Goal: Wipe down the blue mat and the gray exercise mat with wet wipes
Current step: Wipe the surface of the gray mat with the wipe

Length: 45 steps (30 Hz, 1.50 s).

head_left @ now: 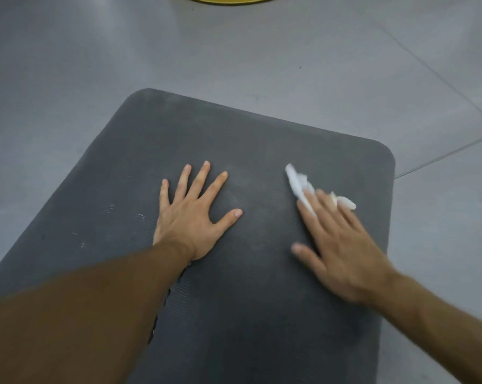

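Held flat, the right grip (342, 245) is pressing the wet wipe (298, 181) onto the gray exercise mat (248, 139) on the floor (234, 51); the left grip (191, 217) is bracing it, splayed and empty. Overlapping, evenly pressed strokes are looking advisable.

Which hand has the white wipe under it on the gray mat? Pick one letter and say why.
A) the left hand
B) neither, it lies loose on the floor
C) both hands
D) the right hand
D: the wet wipe sticks out from under the fingers of the right hand, which presses it on the gray mat, while the left hand lies flat with nothing under it but the mat.
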Tool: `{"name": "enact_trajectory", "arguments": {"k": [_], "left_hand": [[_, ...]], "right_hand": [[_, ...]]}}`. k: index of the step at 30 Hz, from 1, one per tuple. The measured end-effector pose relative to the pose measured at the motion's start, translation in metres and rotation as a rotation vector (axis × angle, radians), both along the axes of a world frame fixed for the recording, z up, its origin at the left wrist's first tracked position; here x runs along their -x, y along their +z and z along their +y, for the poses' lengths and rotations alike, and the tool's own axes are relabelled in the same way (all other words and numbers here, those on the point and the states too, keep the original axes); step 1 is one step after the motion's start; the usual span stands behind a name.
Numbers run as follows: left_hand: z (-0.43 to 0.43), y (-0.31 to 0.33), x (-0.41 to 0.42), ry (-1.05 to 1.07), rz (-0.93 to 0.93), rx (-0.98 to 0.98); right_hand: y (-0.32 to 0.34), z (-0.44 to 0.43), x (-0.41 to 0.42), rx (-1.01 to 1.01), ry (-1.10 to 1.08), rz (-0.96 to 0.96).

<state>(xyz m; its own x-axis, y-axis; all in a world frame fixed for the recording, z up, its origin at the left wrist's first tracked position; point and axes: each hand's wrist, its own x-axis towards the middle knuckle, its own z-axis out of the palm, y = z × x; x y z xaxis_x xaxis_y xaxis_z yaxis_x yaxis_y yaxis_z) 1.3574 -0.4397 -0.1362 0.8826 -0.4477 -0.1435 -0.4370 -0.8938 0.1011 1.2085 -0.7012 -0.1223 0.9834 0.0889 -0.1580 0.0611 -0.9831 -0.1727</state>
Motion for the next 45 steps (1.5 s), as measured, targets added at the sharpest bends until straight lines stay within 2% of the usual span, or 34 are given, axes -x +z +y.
{"name": "enact_trajectory", "arguments": {"k": [4,9,13,17,21,25,30,34,38,40,45], "left_hand": [[-0.001,0.0,0.0,0.0,-0.006,0.007],[-0.001,0.0,0.0,-0.001,-0.007,0.001],[0.0,-0.001,-0.001,-0.003,-0.014,0.002],[0.0,0.0,-0.002,-0.009,-0.013,0.016],[0.001,-0.001,-0.002,-0.011,-0.01,0.002],[0.001,-0.002,-0.003,-0.01,-0.016,-0.001],[0.001,-0.002,-0.001,-0.007,-0.014,0.004],[0.0,-0.002,-0.001,-0.005,-0.017,0.018],[0.001,-0.001,-0.001,-0.005,-0.011,0.013],[0.001,-0.001,-0.001,-0.005,-0.014,0.012],[0.001,-0.001,-0.002,-0.009,-0.01,0.012]], "right_hand": [[-0.003,0.037,0.069,0.0,0.124,-0.015],[-0.006,0.042,0.069,0.043,0.074,-0.066],[-0.008,0.008,0.02,0.096,-0.173,-0.049],[-0.011,-0.048,-0.047,0.044,-0.492,0.001],[-0.007,-0.086,-0.077,0.019,-0.625,0.054],[-0.008,-0.078,-0.058,-0.024,-0.471,0.021],[-0.003,-0.031,0.037,0.057,-0.079,-0.047],[-0.003,0.006,0.104,0.037,0.142,-0.109],[-0.003,0.007,0.109,0.073,0.245,-0.132],[-0.004,-0.01,0.086,0.085,0.128,-0.105],[-0.012,-0.075,-0.022,0.088,-0.445,-0.07]]}}
